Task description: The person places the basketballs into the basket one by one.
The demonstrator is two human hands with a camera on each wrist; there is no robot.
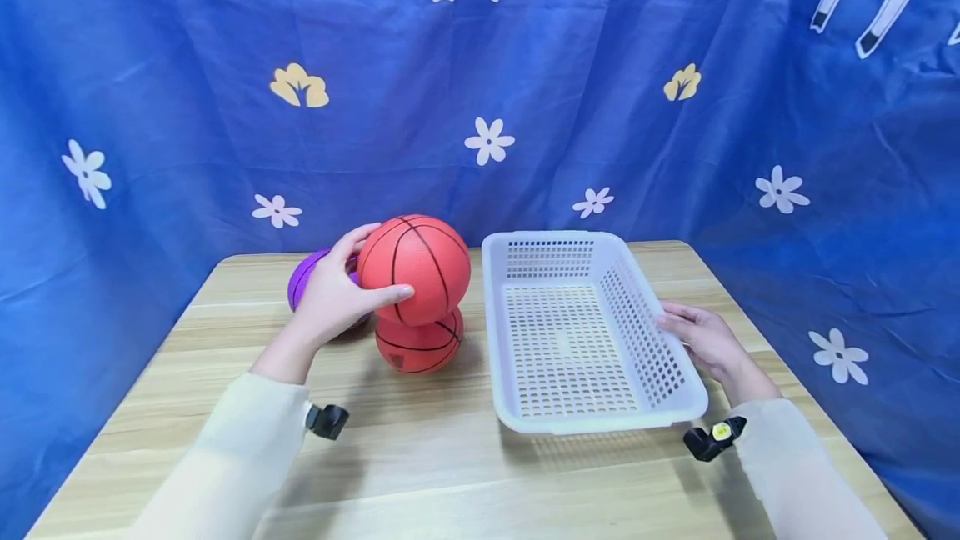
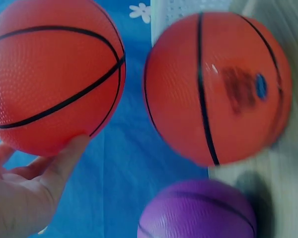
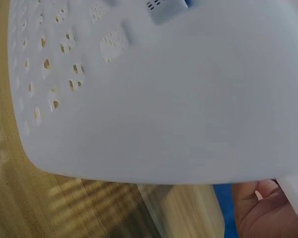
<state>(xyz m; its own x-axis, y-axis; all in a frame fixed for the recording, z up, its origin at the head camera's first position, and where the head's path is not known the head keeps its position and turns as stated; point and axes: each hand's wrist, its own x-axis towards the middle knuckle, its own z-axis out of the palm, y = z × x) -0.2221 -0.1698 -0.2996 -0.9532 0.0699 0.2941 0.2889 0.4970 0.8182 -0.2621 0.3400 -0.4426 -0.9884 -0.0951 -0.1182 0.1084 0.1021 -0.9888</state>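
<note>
My left hand (image 1: 333, 294) grips an orange-red toy basketball (image 1: 423, 261) with black lines, thumb on its near side and fingers round its left. In the left wrist view that held basketball (image 2: 54, 74) is off the table. A second orange-red basketball (image 1: 420, 348) sits on the table just below it, partly hidden. Behind my left wrist a purple ball (image 1: 300, 280) shows in part. At the right, my right hand (image 1: 708, 342) holds the right rim of a white perforated plastic basket (image 1: 492, 340). Nothing is seen inside the basket, and a shadow lies beneath its near edge.
Everything is over a light wooden table (image 1: 420, 473). A blue curtain (image 1: 405, 132) with white flowers hangs right behind the table's far edge and along both sides. Each wrist carries a small black camera (image 1: 327, 421).
</note>
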